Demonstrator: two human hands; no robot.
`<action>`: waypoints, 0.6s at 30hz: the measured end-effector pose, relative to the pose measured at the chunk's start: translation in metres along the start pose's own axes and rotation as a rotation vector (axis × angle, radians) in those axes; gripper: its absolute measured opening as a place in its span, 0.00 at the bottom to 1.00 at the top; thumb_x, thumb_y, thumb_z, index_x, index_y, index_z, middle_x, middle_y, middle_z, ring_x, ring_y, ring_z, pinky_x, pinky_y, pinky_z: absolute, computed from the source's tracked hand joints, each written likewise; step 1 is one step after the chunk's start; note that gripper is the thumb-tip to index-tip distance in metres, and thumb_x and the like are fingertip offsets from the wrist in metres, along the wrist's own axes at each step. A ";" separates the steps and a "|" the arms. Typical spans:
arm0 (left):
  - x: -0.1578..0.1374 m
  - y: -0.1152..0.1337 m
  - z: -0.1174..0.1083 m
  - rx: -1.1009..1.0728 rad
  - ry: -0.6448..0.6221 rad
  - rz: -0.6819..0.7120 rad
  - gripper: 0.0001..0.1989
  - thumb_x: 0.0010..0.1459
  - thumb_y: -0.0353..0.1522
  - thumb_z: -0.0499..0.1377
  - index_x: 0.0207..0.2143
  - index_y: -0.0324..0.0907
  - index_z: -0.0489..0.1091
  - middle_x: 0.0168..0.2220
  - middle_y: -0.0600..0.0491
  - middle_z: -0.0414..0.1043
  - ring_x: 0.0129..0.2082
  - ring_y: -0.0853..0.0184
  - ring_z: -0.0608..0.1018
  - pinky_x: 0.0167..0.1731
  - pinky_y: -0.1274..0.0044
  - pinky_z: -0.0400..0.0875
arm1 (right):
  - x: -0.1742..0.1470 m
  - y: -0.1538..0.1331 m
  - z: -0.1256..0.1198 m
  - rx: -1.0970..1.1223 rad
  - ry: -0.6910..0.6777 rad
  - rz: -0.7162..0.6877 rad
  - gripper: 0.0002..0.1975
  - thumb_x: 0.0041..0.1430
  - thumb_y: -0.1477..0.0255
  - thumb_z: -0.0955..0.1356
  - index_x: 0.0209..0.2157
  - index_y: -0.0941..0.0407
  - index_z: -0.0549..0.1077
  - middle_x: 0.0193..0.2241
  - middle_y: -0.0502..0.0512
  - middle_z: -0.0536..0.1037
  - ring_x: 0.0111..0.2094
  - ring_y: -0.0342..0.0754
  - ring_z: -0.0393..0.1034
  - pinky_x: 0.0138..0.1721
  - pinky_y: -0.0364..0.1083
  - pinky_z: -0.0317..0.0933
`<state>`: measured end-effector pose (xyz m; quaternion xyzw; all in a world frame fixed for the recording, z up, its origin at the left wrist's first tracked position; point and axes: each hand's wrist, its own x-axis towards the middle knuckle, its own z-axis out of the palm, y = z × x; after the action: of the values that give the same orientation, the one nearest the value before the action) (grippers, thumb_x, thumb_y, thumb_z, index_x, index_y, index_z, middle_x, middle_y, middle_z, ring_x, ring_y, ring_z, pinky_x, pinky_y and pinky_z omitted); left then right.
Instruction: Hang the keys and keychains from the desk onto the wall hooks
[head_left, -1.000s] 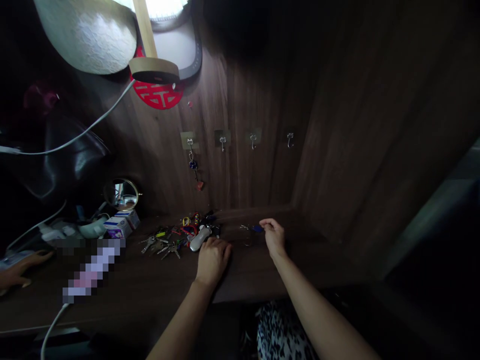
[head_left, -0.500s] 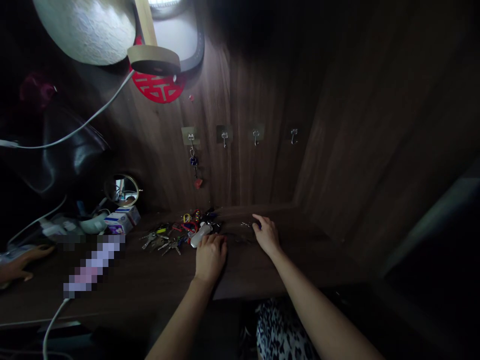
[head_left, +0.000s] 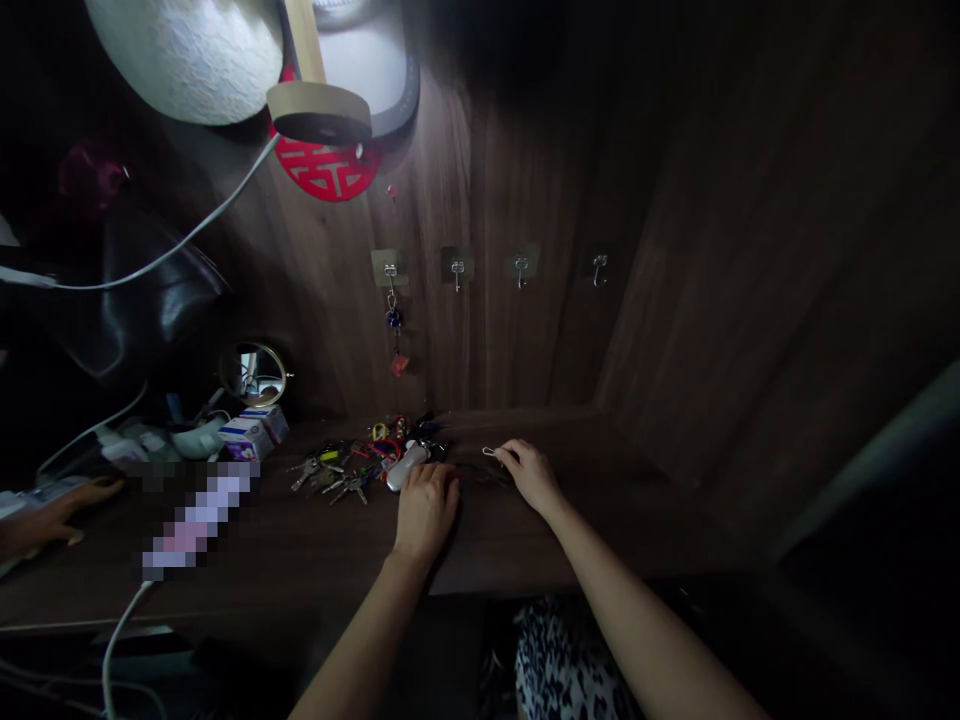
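My right hand (head_left: 531, 473) is closed in a pinch on a small silver key clip (head_left: 489, 452), whose loop sticks out to the left of the fingertips. My left hand (head_left: 426, 505) lies palm down on the wooden shelf (head_left: 480, 565), fingers extended and close together. Its fingertips are at a pale grey oval fob (head_left: 409, 468), at the right end of a heap of keys (head_left: 349, 486) with red, yellow and blue bits. Between the hands lies a thin dark strip or cord (head_left: 480, 472), hard to make out.
Several wall hooks (head_left: 457, 272) line the back panel; the leftmost bears a keychain (head_left: 394, 320) with a red pendant. A round mirror (head_left: 259, 376), small boxes (head_left: 255, 432) and a brown hand-like shape (head_left: 67, 515) are at left. A lamp base (head_left: 319, 110) and white cable (head_left: 195, 235) hang above.
My right thumb and index finger have come together on the silver clip, turning it so its loop points left. My left hand stays beside the keys. The view has shifted slightly.
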<state>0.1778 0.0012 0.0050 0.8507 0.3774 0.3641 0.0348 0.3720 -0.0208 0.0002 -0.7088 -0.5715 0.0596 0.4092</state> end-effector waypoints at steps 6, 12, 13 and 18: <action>0.003 -0.001 0.001 -0.217 -0.012 0.005 0.10 0.59 0.34 0.53 0.42 0.44 0.69 0.39 0.51 0.75 0.40 0.62 0.74 0.41 0.69 0.66 | -0.008 -0.014 -0.007 0.448 -0.199 -0.097 0.15 0.55 0.60 0.63 0.28 0.56 0.73 0.26 0.50 0.76 0.31 0.46 0.68 0.35 0.43 0.59; 0.004 -0.004 0.002 -0.493 -0.062 -0.036 0.08 0.57 0.35 0.55 0.38 0.45 0.71 0.36 0.53 0.75 0.37 0.66 0.75 0.37 0.75 0.69 | -0.014 -0.025 -0.006 0.510 -0.314 -0.114 0.15 0.54 0.58 0.65 0.27 0.56 0.74 0.24 0.49 0.75 0.29 0.44 0.67 0.34 0.42 0.58; 0.004 -0.004 0.002 -0.537 -0.064 -0.045 0.08 0.57 0.34 0.55 0.39 0.45 0.71 0.37 0.54 0.75 0.37 0.66 0.75 0.37 0.76 0.69 | -0.015 -0.027 -0.005 0.529 -0.337 -0.094 0.16 0.54 0.58 0.65 0.27 0.56 0.74 0.23 0.49 0.75 0.28 0.44 0.67 0.33 0.42 0.58; 0.004 -0.002 -0.002 -0.677 -0.060 -0.062 0.09 0.56 0.36 0.57 0.37 0.44 0.73 0.35 0.53 0.75 0.36 0.66 0.76 0.36 0.77 0.69 | -0.017 -0.033 -0.004 0.601 -0.401 -0.043 0.18 0.54 0.57 0.64 0.25 0.57 0.72 0.20 0.49 0.73 0.26 0.43 0.65 0.32 0.42 0.57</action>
<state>0.1773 0.0051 0.0081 0.7895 0.2595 0.4422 0.3375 0.3434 -0.0373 0.0177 -0.5189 -0.6122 0.3539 0.4803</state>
